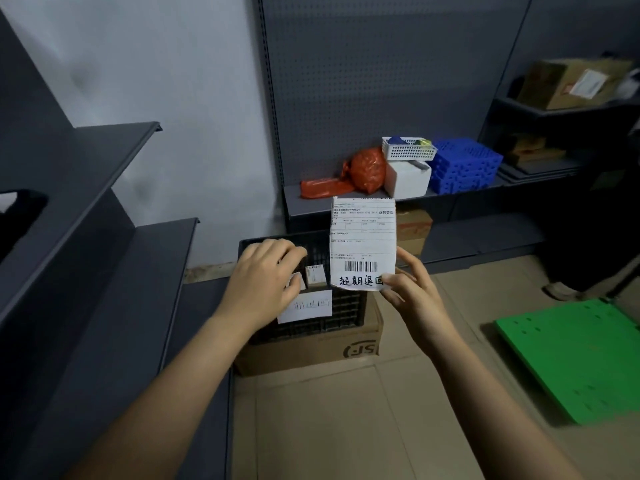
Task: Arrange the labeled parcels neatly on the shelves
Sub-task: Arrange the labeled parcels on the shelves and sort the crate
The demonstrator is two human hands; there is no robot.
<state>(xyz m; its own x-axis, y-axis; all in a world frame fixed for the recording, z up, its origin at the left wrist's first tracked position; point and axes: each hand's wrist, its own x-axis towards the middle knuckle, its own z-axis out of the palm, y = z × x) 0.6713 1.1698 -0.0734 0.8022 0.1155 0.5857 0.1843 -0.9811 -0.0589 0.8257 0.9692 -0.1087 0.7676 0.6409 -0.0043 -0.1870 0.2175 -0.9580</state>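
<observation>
Right hand (412, 296) pinches a labelled parcel (363, 244) over the black crate (346, 313); left hand (263, 278) dips inside, grip unclear. Beige tiled floor (329, 427), grey shelves (104, 161) alongside.

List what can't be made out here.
Head view only:
Sign on the black crate: left hand covers its start.
Crate's contents: mostly behind the left hand and shipping label.
Shipping label's fine print: too small.
Top-right cardboard box's label: blurred.
Green panel: cut by right edge.

parcel storeroom | grey pegboard shelving (381, 81) | labelled cardboard boxes (571, 83) | plastic crates (464, 166)
</observation>
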